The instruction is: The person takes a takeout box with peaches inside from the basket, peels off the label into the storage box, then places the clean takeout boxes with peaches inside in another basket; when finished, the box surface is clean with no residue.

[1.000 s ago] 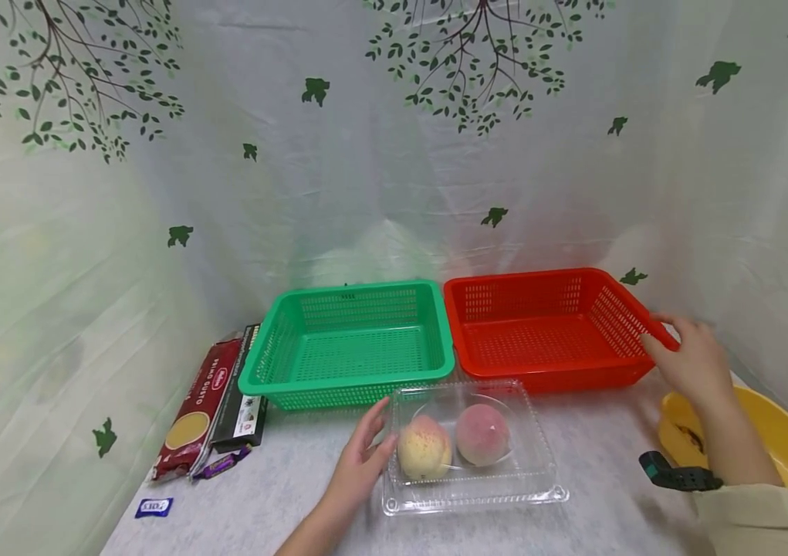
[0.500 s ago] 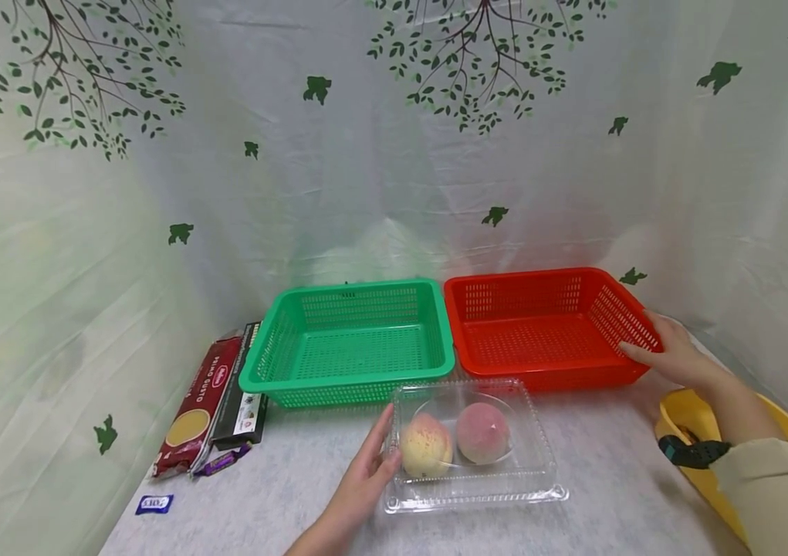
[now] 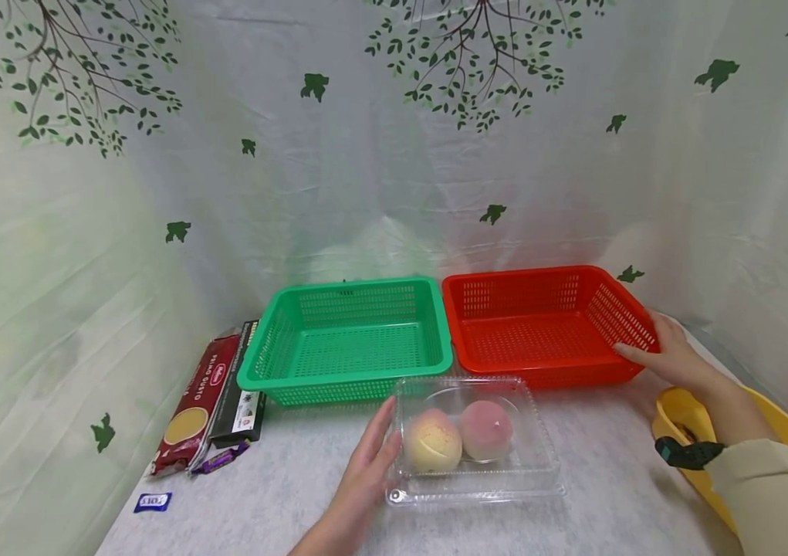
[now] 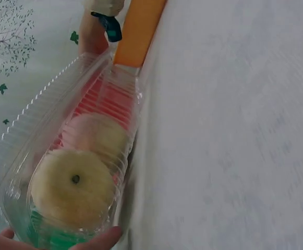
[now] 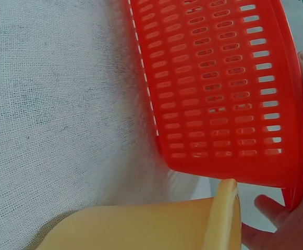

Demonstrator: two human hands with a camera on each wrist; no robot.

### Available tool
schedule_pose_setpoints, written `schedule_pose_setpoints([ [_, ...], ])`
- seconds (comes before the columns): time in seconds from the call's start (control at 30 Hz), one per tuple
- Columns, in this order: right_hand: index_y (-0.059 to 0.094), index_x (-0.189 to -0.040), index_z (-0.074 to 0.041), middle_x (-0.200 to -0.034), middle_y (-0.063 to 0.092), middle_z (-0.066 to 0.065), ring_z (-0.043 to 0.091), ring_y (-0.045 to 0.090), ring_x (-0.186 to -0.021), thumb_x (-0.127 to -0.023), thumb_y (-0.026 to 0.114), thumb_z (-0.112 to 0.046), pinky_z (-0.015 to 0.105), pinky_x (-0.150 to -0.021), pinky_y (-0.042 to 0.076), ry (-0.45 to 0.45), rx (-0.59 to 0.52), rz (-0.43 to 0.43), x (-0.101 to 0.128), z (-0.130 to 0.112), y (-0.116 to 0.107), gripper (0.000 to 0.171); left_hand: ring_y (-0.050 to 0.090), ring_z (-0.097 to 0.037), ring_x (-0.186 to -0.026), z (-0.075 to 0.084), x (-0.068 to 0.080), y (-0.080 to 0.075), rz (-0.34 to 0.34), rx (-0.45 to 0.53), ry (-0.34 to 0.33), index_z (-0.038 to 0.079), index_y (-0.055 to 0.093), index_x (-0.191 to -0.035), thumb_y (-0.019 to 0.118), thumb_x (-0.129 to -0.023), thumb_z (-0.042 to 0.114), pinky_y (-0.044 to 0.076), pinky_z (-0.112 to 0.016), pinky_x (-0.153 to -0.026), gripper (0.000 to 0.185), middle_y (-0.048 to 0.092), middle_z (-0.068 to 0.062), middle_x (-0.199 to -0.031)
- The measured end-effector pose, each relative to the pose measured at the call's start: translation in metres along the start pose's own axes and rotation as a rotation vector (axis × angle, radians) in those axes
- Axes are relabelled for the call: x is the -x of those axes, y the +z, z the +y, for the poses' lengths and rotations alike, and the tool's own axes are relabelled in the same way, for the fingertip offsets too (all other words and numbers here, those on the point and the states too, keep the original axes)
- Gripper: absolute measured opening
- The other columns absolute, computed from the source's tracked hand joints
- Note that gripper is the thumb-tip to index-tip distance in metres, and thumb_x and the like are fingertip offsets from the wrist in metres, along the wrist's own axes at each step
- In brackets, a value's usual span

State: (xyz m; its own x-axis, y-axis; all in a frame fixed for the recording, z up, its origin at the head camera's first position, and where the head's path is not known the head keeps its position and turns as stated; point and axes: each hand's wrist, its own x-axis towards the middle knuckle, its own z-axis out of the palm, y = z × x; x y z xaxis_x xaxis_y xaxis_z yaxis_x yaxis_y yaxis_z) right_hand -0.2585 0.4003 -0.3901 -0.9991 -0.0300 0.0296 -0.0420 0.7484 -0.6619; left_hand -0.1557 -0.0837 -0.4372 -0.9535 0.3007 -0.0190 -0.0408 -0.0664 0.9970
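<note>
Left hand [image 3: 366, 471]: I am seeing straight fingers pressing the left side of the clear box [image 3: 477, 479].
Clear box: lying before the green basket [image 3: 348, 344], holding two peaches [image 3: 459, 436].
Right hand [image 3: 674, 357]: fingers are curling on the red basket [image 3: 546, 324] right rim.

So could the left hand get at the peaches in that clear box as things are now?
Probably not directly. The left hand rests against the side of the clear box, but its lid looks closed over the two peaches, so the plastic is in the way. The box itself is easily within reach.
</note>
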Motion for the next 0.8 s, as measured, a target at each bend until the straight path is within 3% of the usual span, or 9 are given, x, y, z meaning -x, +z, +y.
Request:
schedule_pose_setpoints([
  [0.23,-0.006,-0.157,0.002,-0.156,0.006,0.038,0.057,0.015,-0.134,-0.094,0.061,-0.050,0.073,-0.105,0.034,0.004,-0.005,0.008,0.000,0.001,0.000,0.106,0.021,-0.053,-0.147,0.003,-0.002,0.007,0.126,0.051,-0.046,0.029,0.028,-0.157,0.057,-0.100,0.038,0.052,-0.054,-0.096,0.065,0.003,-0.015,-0.168],
  [0.57,-0.007,-0.157,0.002,-0.157,0.004,0.038,0.058,0.015,-0.134,-0.095,0.061,-0.047,0.072,-0.105,0.036,0.000,-0.017,0.012,0.001,0.000,0.001,0.104,0.036,-0.051,-0.139,-0.002,-0.005,0.012,0.133,0.013,-0.089,0.032,0.018,-0.160,0.065,-0.095,0.038,0.052,-0.041,-0.090,0.080,0.003,-0.032,-0.162],
  [0.7,-0.007,-0.157,0.002,-0.156,0.004,0.038,0.057,0.015,-0.134,-0.096,0.062,-0.046,0.072,-0.105,0.036,-0.005,-0.022,0.014,0.001,0.000,0.002,0.104,0.054,-0.036,-0.120,-0.002,-0.007,0.013,0.128,0.069,-0.118,0.037,0.018,-0.159,0.067,-0.093,0.036,0.054,-0.032,-0.079,0.082,0.002,-0.027,-0.164],
  [0.8,-0.006,-0.157,0.003,-0.156,0.006,0.038,0.057,0.015,-0.133,-0.095,0.062,-0.046,0.072,-0.105,0.035,-0.011,-0.015,0.018,0.000,0.001,0.002,0.104,0.060,-0.025,-0.103,0.000,-0.008,0.014,0.123,0.098,-0.131,0.038,0.018,-0.159,0.068,-0.092,0.034,0.055,-0.029,-0.072,0.083,0.001,-0.024,-0.164],
])
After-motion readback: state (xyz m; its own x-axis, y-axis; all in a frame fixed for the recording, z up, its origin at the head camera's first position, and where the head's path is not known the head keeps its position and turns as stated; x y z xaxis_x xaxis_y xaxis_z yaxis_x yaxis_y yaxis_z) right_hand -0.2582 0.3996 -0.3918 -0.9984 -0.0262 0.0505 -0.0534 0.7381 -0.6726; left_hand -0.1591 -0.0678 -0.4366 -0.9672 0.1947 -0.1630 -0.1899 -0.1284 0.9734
